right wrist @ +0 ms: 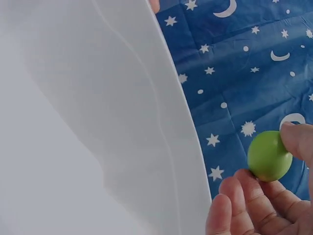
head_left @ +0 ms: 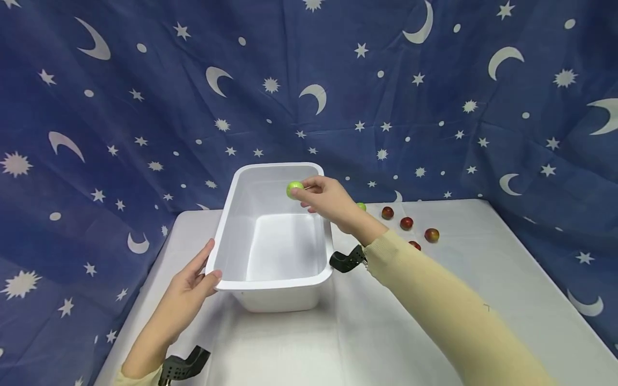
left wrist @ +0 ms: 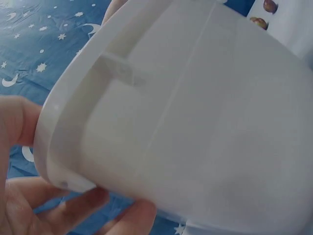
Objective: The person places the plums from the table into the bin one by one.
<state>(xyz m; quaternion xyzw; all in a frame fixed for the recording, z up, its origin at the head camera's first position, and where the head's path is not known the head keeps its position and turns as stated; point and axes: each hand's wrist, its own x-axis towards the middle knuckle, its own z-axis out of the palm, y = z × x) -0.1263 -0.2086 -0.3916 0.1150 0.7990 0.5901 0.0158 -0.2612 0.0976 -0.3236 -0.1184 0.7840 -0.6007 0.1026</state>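
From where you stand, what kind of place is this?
Likely a staged recording setup, not a home kitchen. A table under a white cover stands against a hung blue cloth printed with moons and stars. On it are only a white tub and a few small fruits.

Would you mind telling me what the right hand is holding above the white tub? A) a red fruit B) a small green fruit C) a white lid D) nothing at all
B: the right hand pinches a small green fruit in its fingertips over the white tub, as the right wrist view also shows, while the red fruits lie on the table.
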